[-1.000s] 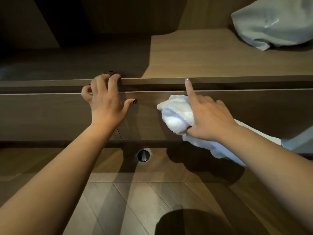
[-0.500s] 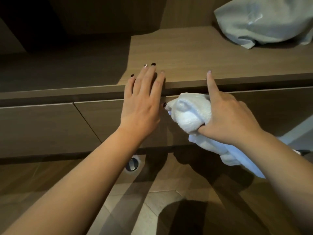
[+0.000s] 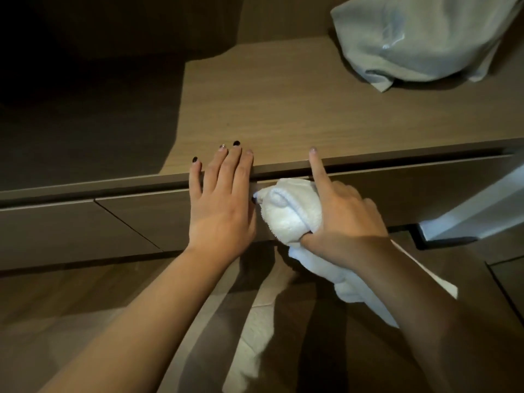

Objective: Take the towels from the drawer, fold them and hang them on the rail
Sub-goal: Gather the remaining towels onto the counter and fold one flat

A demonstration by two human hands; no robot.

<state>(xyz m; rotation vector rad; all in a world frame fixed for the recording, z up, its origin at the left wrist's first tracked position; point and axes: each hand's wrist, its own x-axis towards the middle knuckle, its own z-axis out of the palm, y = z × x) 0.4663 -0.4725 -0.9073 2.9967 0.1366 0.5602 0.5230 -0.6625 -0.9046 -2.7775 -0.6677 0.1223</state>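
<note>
White towel [image 3: 286, 211] gripped in right hand [image 3: 344, 219], left hand [image 3: 222, 202] flat, fingers straight, on drawer front [image 3: 147, 219]

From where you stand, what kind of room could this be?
Probably a bedroom closet or dressing area, though I cannot be sure. A built-in wooden drawer unit stands under a wooden shelf, a grey cloth bag lies on the shelf, and the floor is wood parquet.

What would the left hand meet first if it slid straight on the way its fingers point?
Only bare wood, it seems: the left hand lies flat on the drawer front, fingers pointing across the countertop toward the dark back wall. The grey bag sits off to the right. Depth is unclear.
</note>
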